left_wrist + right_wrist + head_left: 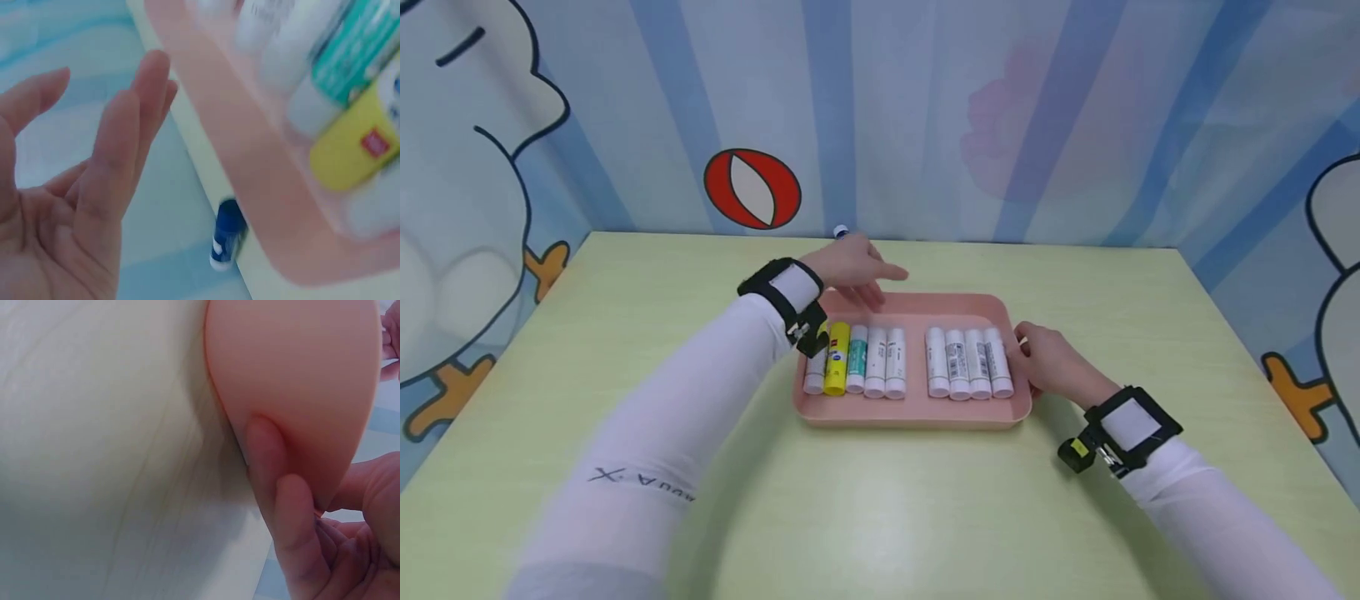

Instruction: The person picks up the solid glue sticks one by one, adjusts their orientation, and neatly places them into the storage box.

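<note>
A pink tray (917, 414) lies on the table, holding several glue sticks in two groups. The left group has mostly white sticks, plus a yellow glue stick (837, 358) and a teal-labelled one (857, 358); the right group is of white glue sticks (977, 364). My left hand (856, 265) is over the tray's back left edge with fingers extended, holding nothing. Beyond it stands a blue glue stick (226, 234), mostly hidden by that hand in the head view. With my right hand (1051, 360) I grip the tray's right rim, fingers against the outer wall (300, 375) and thumb at the rim.
The pale yellow table (880, 517) reaches back to a blue striped backdrop (910, 108) printed with cartoon figures and a red ball shape (722, 190). Each wrist carries a black strap with a small camera (1077, 454).
</note>
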A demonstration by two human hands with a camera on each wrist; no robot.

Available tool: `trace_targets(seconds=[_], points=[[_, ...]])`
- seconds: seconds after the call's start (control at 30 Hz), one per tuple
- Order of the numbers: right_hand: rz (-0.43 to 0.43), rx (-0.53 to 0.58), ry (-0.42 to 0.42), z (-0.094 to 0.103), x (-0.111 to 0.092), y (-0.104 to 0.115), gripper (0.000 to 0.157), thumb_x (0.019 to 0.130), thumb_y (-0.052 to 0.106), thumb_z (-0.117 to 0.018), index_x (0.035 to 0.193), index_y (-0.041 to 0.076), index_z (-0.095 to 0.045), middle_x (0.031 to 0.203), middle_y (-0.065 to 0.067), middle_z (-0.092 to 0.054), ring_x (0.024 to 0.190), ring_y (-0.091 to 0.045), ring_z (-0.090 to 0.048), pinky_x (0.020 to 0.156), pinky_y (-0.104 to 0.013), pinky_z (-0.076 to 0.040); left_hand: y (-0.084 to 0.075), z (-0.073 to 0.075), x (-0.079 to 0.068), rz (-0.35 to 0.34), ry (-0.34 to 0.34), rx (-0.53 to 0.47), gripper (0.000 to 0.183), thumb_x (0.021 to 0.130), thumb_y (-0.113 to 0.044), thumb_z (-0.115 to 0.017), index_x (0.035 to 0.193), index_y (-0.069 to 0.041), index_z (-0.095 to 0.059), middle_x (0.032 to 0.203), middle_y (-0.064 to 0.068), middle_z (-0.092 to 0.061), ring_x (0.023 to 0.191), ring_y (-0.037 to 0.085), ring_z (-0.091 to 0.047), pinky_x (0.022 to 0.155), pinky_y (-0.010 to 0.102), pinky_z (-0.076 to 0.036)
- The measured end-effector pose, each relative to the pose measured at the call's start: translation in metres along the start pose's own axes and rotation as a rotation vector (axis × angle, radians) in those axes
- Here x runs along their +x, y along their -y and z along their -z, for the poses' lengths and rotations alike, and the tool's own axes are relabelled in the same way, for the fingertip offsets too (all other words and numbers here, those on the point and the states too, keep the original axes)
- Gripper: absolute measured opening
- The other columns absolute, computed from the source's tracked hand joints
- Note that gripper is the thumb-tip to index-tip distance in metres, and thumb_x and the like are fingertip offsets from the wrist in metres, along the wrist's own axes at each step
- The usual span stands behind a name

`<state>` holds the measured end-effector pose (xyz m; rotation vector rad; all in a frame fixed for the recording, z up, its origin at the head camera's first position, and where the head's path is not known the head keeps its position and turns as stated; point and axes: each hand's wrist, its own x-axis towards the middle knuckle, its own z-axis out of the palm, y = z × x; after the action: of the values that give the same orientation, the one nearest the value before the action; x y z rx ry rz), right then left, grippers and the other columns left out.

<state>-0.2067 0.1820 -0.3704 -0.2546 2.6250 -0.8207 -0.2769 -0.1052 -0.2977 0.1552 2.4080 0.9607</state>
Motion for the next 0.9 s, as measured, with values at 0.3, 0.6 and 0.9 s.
trace_targets(seconds=[0.3, 0.6, 0.9], points=[[0.005, -0.009, -0.007, 0.0, -0.003, -0.001, 0.023, 0.103, 0.014, -0.043, 0.113, -0.007, -0.044, 0.088, -0.018, -0.061, 0.059, -0.019, -0.061, 0.053, -0.032, -0.053, 0.018, 0.02, 0.038, 0.08, -0.412, 0.032, 0.06, 0.088, -0.046, -0.067, 0.123, 0.0, -0.053, 0.118, 0.015, -0.057, 0.107, 0.029, -0.058, 0.088, 0.039, -0.051], [0.012, -0.003, -0.013, 0.0, -0.007, -0.001, 0.023, 0.104, 0.015, -0.043, 0.112, -0.007, -0.045, 0.085, -0.017, -0.061, 0.057, -0.019, -0.061, 0.052, -0.033, -0.053, 0.013, 0.006, 0.053, 0.095, -0.519, 0.109, 0.097, 0.086, -0.044, -0.069, 0.153, -0.001, -0.013, 0.146, 0.019, -0.041, 0.129, 0.032, -0.044, 0.103, 0.04, -0.04], [-0.001, 0.01, -0.01, -0.001, -0.008, 0.0, 0.024, 0.104, 0.016, -0.043, 0.113, -0.006, -0.045, 0.087, -0.016, -0.061, 0.058, -0.02, -0.061, 0.053, -0.032, -0.053, 0.028, -0.011, 0.071, 0.124, -0.418, 0.275, 0.087, 0.086, -0.049, -0.067, 0.154, -0.015, -0.023, 0.151, 0.023, -0.029, 0.127, 0.044, -0.042, 0.101, 0.05, -0.039]])
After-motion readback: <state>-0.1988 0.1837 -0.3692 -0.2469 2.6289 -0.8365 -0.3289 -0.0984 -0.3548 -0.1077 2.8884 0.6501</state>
